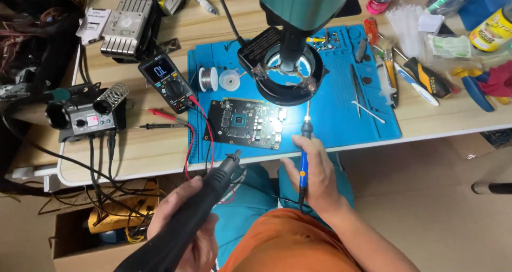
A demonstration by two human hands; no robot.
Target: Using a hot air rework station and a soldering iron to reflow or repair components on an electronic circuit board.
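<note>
My left hand (184,221) grips a black hot-air wand (205,194), its nozzle pointing up toward the near edge of a blue work mat (341,112). In my right hand (314,176) is a blue-handled soldering iron (304,154), held upright with its tip just right of a dark circuit board (245,124) lying on the mat. Both hands hover at the table's front edge, short of the board. A green microscope with a lit ring light (290,72) hangs over the board's right end.
A multimeter (168,81) with red and black probes lies left of the mat, beside a soldering station (85,114). Solder spools (218,80), tweezers (356,88) and screwdrivers (421,74) sit on and right of the mat. An open cardboard box (69,234) stands on the floor.
</note>
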